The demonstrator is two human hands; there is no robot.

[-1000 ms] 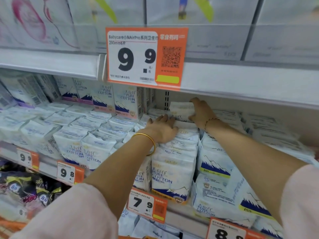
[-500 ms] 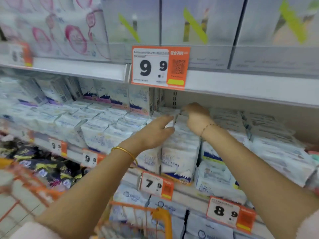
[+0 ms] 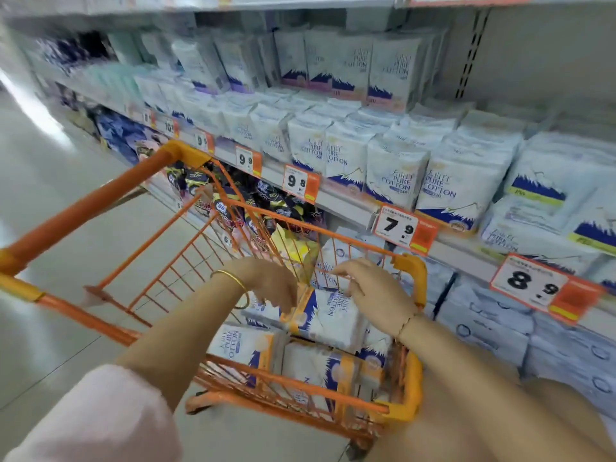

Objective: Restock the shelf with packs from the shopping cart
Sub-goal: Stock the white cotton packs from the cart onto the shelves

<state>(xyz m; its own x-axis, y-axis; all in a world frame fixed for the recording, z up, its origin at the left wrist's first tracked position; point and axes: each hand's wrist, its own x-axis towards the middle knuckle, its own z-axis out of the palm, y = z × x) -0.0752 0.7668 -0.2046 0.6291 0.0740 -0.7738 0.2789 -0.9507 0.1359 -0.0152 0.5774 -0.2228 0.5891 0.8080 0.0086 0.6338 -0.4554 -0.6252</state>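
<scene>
A: Both hands are hovering inside the orange shopping cart (image 3: 413, 378), and the cart is standing just beside the shelf (image 3: 346, 199).

B: What is the left hand (image 3: 275, 285) doing?

A: It's hanging fingers-down at the orange-banded end of the top Pure Cotton pack (image 3: 328, 316). It looks to be touching the pack, but I cannot tell whether the fingers are gripping, because the knuckles are hiding the tips. A gold bangle (image 3: 237, 282) is sitting on that wrist.

B: And the right hand (image 3: 378, 293)?

A: It's spreading wide over the other end of the same pack. The fingers are loosely fanned, the forefinger is pointing left along the cart's wire, and it's holding nothing.

B: Where is the stock lying?

A: The top pack is lying tilted across the heap in the cart's near right part. It's resting on more white-and-blue packs (image 3: 313, 371) beneath it.

B: And the shelf itself?

A: It's carrying rows of matching Pure Cotton packs (image 3: 396, 171) standing upright, with more standing higher at the back. Orange price tags are hanging off its front edge. A 7.9 tag (image 3: 396, 226) is showing just above the cart's far right corner, with an 8.9 tag (image 3: 530, 283) to its right and a 9.8 tag (image 3: 296, 183) to its left. On the tier below, dark packets (image 3: 266, 203) are showing behind the cart's far wire.
</scene>
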